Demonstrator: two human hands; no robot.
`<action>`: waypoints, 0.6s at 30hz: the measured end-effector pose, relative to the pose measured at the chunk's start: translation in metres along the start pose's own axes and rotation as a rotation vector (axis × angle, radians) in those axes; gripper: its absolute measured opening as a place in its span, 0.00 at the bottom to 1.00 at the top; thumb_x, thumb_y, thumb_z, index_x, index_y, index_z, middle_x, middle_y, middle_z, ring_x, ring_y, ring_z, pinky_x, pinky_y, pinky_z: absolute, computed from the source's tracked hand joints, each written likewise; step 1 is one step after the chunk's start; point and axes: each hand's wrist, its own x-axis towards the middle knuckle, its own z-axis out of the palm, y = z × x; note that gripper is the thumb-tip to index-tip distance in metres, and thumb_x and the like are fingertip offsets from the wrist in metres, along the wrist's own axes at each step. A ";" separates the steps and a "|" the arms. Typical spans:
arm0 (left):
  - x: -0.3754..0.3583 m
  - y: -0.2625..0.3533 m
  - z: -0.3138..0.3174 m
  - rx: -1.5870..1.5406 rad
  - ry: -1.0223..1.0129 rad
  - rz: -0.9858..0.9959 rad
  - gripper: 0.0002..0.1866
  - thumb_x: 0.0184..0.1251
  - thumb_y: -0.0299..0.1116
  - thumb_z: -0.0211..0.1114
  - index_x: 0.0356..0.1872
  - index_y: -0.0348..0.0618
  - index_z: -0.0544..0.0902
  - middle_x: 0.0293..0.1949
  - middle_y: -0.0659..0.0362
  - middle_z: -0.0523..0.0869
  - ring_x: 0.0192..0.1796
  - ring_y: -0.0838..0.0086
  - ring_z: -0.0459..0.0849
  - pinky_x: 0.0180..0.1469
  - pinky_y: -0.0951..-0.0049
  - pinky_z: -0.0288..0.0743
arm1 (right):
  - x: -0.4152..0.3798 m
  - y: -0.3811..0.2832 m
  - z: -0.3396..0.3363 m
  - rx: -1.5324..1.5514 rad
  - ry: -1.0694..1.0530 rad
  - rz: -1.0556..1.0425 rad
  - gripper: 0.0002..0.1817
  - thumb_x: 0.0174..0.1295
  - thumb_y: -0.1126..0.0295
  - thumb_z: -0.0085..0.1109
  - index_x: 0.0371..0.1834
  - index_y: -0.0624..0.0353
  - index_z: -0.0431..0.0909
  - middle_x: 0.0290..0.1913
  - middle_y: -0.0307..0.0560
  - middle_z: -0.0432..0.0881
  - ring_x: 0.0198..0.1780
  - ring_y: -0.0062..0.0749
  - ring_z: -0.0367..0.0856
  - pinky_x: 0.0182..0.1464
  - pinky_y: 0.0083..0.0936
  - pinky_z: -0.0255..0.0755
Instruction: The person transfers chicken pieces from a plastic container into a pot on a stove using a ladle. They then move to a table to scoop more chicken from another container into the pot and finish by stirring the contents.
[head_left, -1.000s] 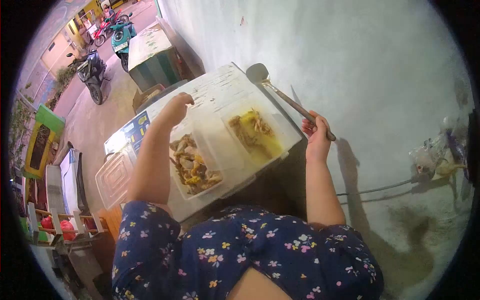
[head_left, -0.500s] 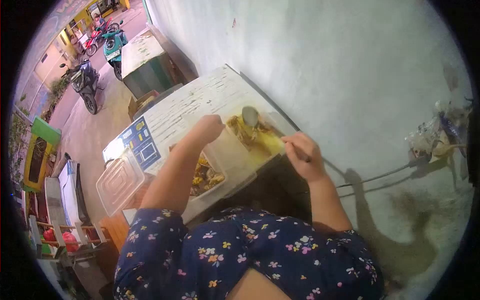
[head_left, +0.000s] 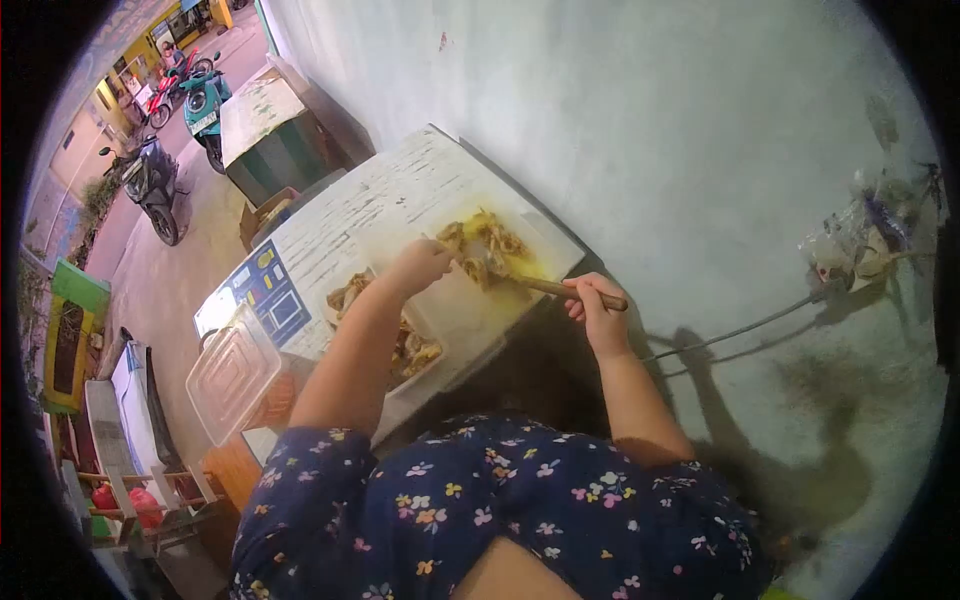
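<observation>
My right hand [head_left: 598,312] is closed round the wooden handle of a ladle [head_left: 545,287], which slants down to the left. The ladle's bowl is hidden among yellow-brown food pieces [head_left: 487,240] that look like chicken, in yellow liquid. These lie in a clear plastic container [head_left: 425,310] on the table. At this container's left side, my left hand [head_left: 420,265] has its fingers closed, seemingly on the rim. Under my left forearm stands a second container with more pieces [head_left: 413,352], partly covered by the arm.
A worn white table [head_left: 370,210] stands against a pale wall [head_left: 620,130]. At its left are a blue printed sheet [head_left: 268,295] and a clear lid [head_left: 235,375]. A cable [head_left: 740,328] hangs along the wall. Parked motorbikes [head_left: 150,185] and a cabinet [head_left: 270,130] stand beyond.
The ladle's metal bowl, visible above the food before, has gone down among the pieces. My right hand has turned, showing more of the handle. The whole view has shifted slightly.
</observation>
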 end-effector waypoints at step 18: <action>-0.084 0.031 0.004 0.311 0.276 0.307 0.28 0.66 0.41 0.62 0.62 0.32 0.71 0.60 0.42 0.75 0.63 0.52 0.73 0.65 0.62 0.66 | -0.022 -0.031 -0.023 0.073 0.195 -0.026 0.16 0.66 0.64 0.49 0.36 0.65 0.82 0.23 0.42 0.79 0.22 0.18 0.74 0.26 0.15 0.66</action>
